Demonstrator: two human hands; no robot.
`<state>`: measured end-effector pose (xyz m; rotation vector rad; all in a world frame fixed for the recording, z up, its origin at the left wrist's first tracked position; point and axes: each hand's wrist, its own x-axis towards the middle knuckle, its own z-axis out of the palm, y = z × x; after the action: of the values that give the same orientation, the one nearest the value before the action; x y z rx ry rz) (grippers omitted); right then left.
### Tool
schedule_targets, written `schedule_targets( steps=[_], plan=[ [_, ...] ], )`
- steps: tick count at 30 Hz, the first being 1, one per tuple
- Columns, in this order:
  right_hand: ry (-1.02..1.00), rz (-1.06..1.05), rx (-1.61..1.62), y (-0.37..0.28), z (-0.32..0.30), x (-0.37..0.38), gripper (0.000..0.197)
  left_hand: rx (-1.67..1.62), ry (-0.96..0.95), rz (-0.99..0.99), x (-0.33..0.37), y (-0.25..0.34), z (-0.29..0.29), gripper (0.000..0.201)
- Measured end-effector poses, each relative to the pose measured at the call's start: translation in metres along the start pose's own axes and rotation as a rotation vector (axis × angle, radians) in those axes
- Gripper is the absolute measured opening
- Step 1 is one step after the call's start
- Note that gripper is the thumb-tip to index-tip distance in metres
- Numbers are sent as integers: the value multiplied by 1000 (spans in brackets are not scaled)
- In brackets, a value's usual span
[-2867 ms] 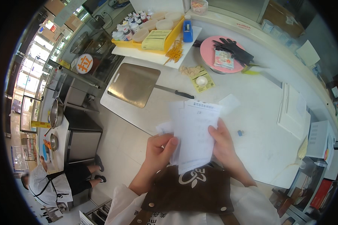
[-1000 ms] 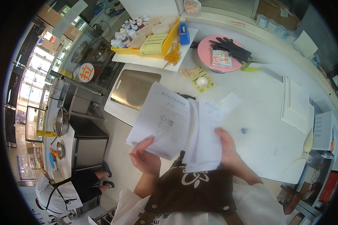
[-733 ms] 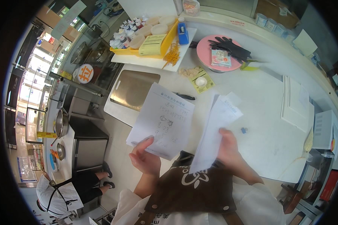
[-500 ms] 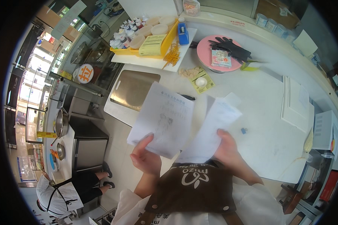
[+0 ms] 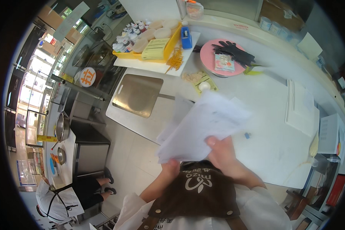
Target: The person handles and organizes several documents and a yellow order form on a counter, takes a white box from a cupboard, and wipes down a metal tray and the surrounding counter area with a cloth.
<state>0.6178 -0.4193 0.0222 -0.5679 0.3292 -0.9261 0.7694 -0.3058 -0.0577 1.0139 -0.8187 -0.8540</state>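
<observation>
Several loose white paper sheets (image 5: 203, 128) are held together in front of my apron, blurred by motion, with faint writing on the top one. My left hand (image 5: 170, 168) grips their lower left corner, its fingers mostly hidden behind the paper. On the right edge, my right hand (image 5: 220, 150) pinches the sheets with its thumb on top. Under and beyond the papers lies the white worktable (image 5: 272, 153). A small blue scrap (image 5: 248, 135) rests on it, right of the papers.
Beyond the papers stand a metal tray (image 5: 138, 94), a yellow bin (image 5: 166, 50) of bottles and tubs, a blue tape dispenser (image 5: 186, 37), and a pink turntable (image 5: 209, 57) bearing black gloves (image 5: 234, 51). White boards (image 5: 301, 103) lie at right. Another person (image 5: 61, 199) works at lower left.
The left-hand sheet has moved right, behind the others, so the two separate groups of paper now overlap. My left hand has shifted right and lower; my right hand has moved slightly left.
</observation>
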Motion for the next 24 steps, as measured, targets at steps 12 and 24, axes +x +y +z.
schedule_targets(
  steps=[12, 24],
  plan=[
    [-370, -413, -767, 5, -28, 3, 55, -64, 63, -260, 1, 7, 9, 55],
    [148, -137, -77, 21, 3, -12, 52, 143, -100, -226, 9, 36, 31, 44]
  ],
)
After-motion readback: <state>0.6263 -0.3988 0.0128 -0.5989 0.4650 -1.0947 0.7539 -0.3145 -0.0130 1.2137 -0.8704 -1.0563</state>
